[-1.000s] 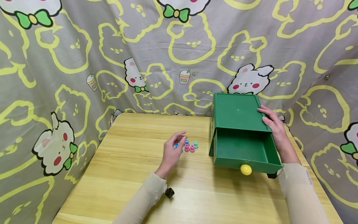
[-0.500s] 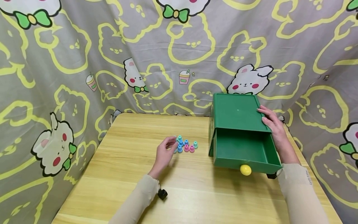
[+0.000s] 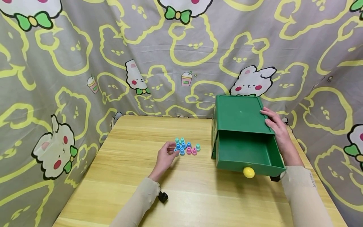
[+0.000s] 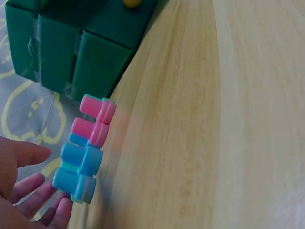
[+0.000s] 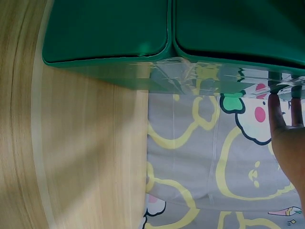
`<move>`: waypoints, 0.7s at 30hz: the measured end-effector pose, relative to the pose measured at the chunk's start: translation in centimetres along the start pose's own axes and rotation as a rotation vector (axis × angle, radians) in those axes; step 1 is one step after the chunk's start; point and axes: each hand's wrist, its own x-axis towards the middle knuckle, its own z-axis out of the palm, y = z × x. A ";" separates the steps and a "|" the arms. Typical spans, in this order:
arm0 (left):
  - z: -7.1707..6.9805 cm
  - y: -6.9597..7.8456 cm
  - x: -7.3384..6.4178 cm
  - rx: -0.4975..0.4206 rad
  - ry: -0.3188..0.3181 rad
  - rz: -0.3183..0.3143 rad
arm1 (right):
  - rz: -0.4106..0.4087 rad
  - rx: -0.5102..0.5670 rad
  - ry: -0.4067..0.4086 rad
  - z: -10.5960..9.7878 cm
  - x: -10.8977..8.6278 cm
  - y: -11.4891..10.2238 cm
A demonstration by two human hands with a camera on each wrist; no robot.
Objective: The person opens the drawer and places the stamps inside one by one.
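Observation:
Several small plastic pegs with rounded tops and flared bases stand clustered on the table: blue pegs [image 3: 182,151], pink pegs [image 3: 194,151] and mint-green pegs [image 3: 198,147]. My left hand [image 3: 164,160] is at the cluster's left end, thumb and fingers apart around the nearest blue pegs. In the left wrist view the fingertips [image 4: 61,214] come right up to a blue peg [image 4: 71,179], and nothing is gripped. My right hand [image 3: 280,129] rests against the right side of a green drawer cabinet [image 3: 241,113], fingertips over its top edge. Its upper drawer [image 3: 232,164] is pulled out, bare inside.
A yellow knob [image 3: 249,172] sticks out from the drawer front. The wooden table [image 3: 136,135] meets a grey patterned curtain [image 3: 158,104] at its back and sides. Clear tape [image 5: 178,76] runs along the cabinet's side.
My left hand has moved left and slightly down, from over the pegs to their left end, uncovering more blue and mint-green pegs. The right hand and the drawer have stayed put.

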 end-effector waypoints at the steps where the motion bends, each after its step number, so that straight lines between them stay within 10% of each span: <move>1: 0.0 -0.1 0.0 0.004 -0.003 -0.010 | 0.001 -0.002 0.000 0.0 0.0 0.0; 21: -0.1 -1.2 0.2 0.108 -0.034 -0.001 | -0.001 0.010 -0.003 0.0 -0.1 0.1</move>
